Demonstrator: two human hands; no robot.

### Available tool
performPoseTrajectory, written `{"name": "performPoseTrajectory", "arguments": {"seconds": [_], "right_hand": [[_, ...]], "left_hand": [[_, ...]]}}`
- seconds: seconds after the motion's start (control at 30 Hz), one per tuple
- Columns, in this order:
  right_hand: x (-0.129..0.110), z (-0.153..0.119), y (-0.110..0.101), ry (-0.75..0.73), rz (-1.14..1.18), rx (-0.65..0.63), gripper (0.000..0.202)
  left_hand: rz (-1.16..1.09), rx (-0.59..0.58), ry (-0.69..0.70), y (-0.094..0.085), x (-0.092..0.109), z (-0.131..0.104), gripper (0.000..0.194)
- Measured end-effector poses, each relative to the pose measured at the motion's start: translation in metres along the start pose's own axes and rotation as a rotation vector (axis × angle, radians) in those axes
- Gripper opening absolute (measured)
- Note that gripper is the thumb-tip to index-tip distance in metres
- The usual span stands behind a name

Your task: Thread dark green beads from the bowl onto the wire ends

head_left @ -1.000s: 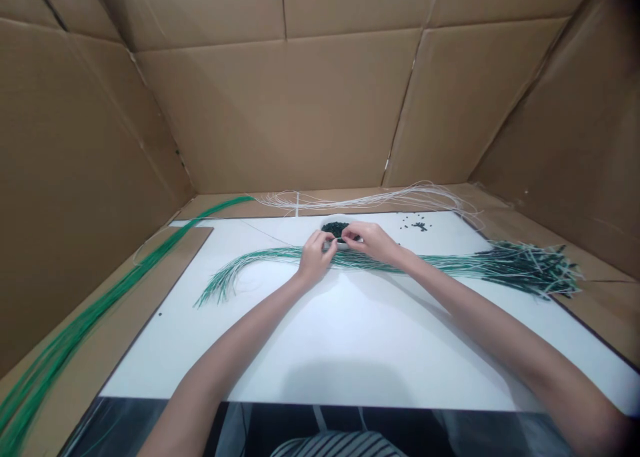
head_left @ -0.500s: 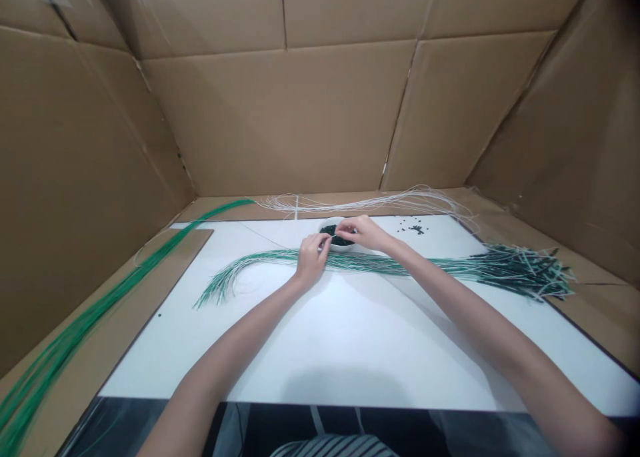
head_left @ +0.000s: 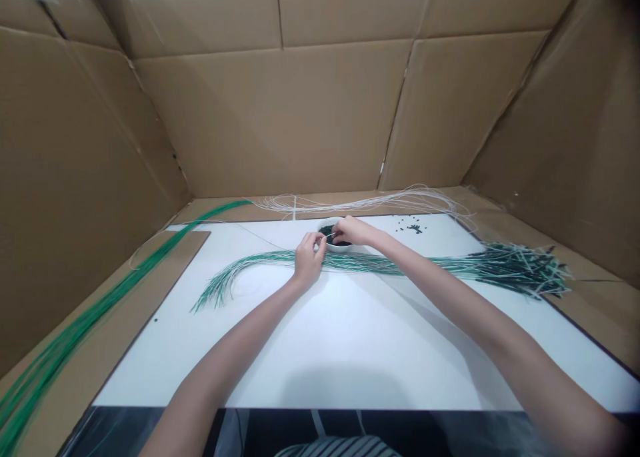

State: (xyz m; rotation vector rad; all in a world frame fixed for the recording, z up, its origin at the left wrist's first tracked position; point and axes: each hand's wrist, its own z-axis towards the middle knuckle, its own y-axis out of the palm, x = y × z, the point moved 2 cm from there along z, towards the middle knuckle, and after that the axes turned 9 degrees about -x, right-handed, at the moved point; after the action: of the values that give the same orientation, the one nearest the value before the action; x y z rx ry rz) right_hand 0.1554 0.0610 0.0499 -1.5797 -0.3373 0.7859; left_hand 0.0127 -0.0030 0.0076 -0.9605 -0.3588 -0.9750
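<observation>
My left hand (head_left: 309, 257) is closed in a pinch on a thin white wire (head_left: 261, 234), which trails off to the upper left. The wire's tip pokes out toward a white bowl (head_left: 341, 249) of small dark pieces (head_left: 327, 231). Over the bowl, the fingers of my right hand (head_left: 351, 231) are pinched together at the wire's tip; what lies between them is too small to make out. Below both hands stretches a bundle of green and white wires (head_left: 370, 264), its right end thick with dark pieces (head_left: 520, 270).
Loose dark bits (head_left: 415, 228) are scattered right of the bowl on the white board (head_left: 350, 350). Long green strands (head_left: 145, 270) run down the left side, and white wires (head_left: 360, 200) lie along the back. Cardboard walls (head_left: 280, 117) enclose the back and sides.
My right hand has shifted slightly left, its fingers lower over the bowl and closer to my left hand. The left hand keeps its pinch on the wire.
</observation>
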Motion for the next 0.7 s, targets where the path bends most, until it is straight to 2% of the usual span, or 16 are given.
{"name": "performPoseTrajectory", "arguments": {"seconds": [0.13,0.33,0.47,0.7], "right_hand": [[-0.002,-0.017,0.003,-0.026,0.040,0.099,0.016],[-0.006,-0.037,0.014,-0.001,0.342,0.300,0.022],[-0.009,-0.042,0.019,-0.008,0.481,0.323,0.022],[-0.011,-0.045,0.018,0.039,0.592,0.373,0.024]], "left_hand": [[0.000,-0.012,0.004,-0.001,0.001,0.000,0.012],[0.025,-0.003,0.016,-0.001,0.003,0.000,0.010],[0.023,-0.010,0.032,-0.001,0.003,0.000,0.010],[0.033,0.000,0.060,-0.001,0.003,-0.001,0.009]]}}
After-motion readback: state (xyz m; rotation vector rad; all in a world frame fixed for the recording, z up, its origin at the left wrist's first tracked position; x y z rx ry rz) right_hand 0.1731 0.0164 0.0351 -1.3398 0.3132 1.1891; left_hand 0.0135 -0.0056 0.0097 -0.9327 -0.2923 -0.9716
